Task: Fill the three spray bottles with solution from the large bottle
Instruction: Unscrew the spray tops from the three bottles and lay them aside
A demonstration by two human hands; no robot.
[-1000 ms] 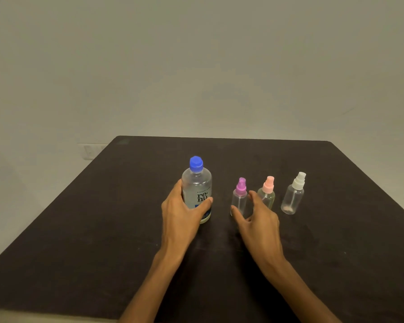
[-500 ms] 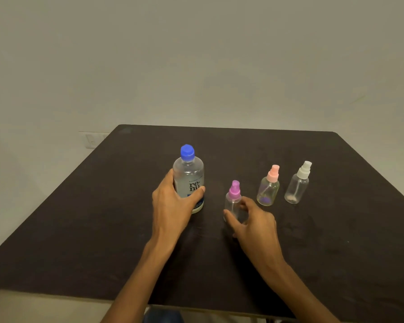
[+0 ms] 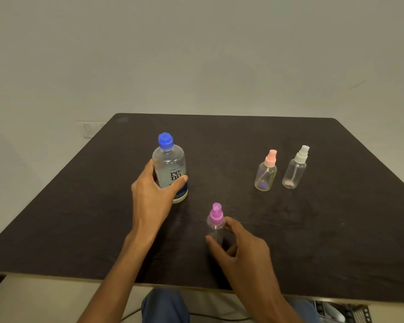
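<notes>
The large clear bottle (image 3: 169, 164) with a blue cap stands upright on the dark table (image 3: 79, 217), and my left hand (image 3: 153, 197) is wrapped around its lower half. My right hand (image 3: 239, 250) grips the small clear spray bottle with the purple top (image 3: 216, 221) near the table's front edge. Two more small spray bottles stand together at the right: one with a pink top (image 3: 266, 174) and one with a white top (image 3: 295, 169). All caps are on.
The table's front edge (image 3: 56, 277) runs just below my forearms, with my blue-trousered knees (image 3: 166, 306) under it. A plain wall stands behind the table, with a socket plate (image 3: 91, 129) at the left. A cable lies on the floor.
My right hand has drawn the purple-topped spray bottle toward me, away from the other two. My left hand stays on the large bottle. My head has moved closer.
</notes>
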